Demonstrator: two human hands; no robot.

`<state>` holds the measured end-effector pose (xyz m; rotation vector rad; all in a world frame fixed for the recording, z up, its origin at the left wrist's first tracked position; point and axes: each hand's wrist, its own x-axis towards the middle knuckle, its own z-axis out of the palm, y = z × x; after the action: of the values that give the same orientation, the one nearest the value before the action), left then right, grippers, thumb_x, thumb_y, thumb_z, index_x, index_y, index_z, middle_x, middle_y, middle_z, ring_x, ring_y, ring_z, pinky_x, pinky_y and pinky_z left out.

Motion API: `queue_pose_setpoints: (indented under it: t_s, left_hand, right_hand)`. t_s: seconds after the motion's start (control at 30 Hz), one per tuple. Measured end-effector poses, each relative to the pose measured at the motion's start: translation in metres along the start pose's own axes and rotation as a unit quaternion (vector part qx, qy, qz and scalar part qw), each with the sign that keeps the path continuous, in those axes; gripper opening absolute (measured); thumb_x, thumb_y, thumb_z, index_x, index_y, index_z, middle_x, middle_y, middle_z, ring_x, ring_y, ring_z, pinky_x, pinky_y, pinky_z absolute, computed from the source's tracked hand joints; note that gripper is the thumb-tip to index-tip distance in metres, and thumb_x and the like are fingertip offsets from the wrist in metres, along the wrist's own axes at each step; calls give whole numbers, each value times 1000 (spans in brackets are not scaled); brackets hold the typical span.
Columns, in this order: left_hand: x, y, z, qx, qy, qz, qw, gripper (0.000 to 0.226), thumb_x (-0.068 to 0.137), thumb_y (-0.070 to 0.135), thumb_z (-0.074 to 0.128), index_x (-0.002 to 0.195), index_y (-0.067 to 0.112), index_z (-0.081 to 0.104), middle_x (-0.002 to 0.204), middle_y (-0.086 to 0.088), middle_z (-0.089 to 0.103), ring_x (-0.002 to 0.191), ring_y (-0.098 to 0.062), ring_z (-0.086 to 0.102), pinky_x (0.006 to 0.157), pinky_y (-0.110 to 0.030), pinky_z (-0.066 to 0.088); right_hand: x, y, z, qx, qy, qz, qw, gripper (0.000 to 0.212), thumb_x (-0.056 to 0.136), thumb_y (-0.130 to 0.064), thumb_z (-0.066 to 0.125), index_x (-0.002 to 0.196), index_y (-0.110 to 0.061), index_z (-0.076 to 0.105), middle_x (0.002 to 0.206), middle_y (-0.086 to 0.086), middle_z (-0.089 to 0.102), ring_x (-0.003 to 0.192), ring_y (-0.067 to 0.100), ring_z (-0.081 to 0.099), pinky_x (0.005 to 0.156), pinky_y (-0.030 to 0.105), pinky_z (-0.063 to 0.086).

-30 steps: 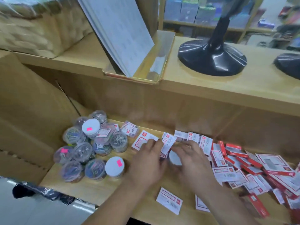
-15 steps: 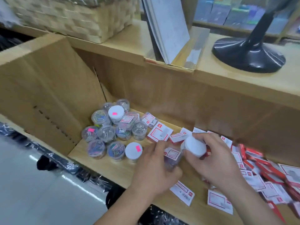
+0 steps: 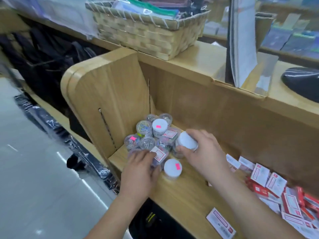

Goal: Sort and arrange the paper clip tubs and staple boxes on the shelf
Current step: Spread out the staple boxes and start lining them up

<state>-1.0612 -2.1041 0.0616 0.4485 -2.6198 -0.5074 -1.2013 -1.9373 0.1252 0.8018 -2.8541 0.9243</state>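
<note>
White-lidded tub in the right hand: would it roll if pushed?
Probably rolls on its side, since the white-lidded tub is round. Upright it likely stays put, squat like the pink-stickered tub on the shelf. Seems stiff: the right hand grips it undented.

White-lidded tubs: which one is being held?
The tilted tub in the right hand, no pink sticker showing. The back tub and front tub stand upright, unheld, with pink stickers.

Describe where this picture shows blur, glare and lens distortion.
Head view: overall blur softens everything, leaving the print on the staple boxes unreadable; white glare streaks cross the shiny floor; the wide lens slants and stretches the shelf's side panel; the background shelves are out of focus.
</note>
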Motion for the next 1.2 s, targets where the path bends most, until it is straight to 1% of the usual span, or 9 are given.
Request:
queue_pose_setpoints:
  t_s: [0.17,0.3,0.47,0.57,0.7,0.9,1.07,1.13,1.2]
  left_hand:
    - [1,-7,4,-26,-11,-8,1000,42,82,41,74,118,20,68,122,-1,61,111,-28,59,92,-43,53]
    - [1,-3,-6,-61,-1,-1,998,43,86,42,62,118,14,68,124,-1,60,113,-28,58,93,-45,52]
    - [15,36,-20,-111,42,36,992,29,88,32,67,113,17,70,116,4,61,105,-22,60,87,-38,50]
    - [20,84,-8,-161,-45,99,981,24,89,30,63,112,25,67,115,10,62,106,-17,61,85,-35,52]
    - [32,128,40,-87,-210,142,963,47,89,40,50,133,25,55,141,1,50,130,-25,48,99,-42,50]
    - [38,121,89,54,-217,104,969,78,81,59,49,145,12,50,155,-23,41,146,-39,34,120,-49,30]
    - [27,111,85,-8,-195,137,971,57,78,51,59,123,18,66,134,-7,59,115,-31,54,98,-41,51]
    - [29,110,80,-54,-179,128,974,43,79,46,60,113,22,70,121,2,61,105,-26,57,85,-33,52]
    - [31,111,79,-71,-184,102,975,46,79,49,61,116,22,69,116,4,60,104,-22,61,80,-30,51]
  right_hand:
    - [26,4,24,-25,-47,64,997,45,81,-43,74,123,-33,59,116,-6,56,114,22,55,82,35,47]
    - [31,7,25,16,-39,48,998,57,74,-39,80,127,-30,61,122,-7,56,115,18,55,89,33,47]
    - [11,45,-8,117,-13,101,988,44,73,-32,87,113,-32,69,104,-17,64,83,9,65,79,29,53]
    - [-8,75,-35,108,19,159,981,23,80,-27,82,101,-24,74,90,-15,71,83,11,67,81,33,55]
    - [-30,100,-54,23,32,150,988,21,85,-36,73,103,-24,73,97,-12,71,96,12,64,81,30,50]
    - [-38,120,-58,-82,4,80,993,36,90,-52,65,119,-31,66,119,-14,63,116,14,55,91,36,51]
    - [-37,136,-48,-137,-94,57,984,45,91,-48,60,130,-25,59,125,-6,60,121,21,46,102,37,42]
    - [-40,140,-44,-148,-91,45,984,43,89,-43,65,126,-22,63,118,-6,63,120,21,46,101,38,43]
    - [-43,140,-45,-143,-70,34,987,36,86,-41,69,116,-22,69,106,-7,66,115,20,50,93,38,47]
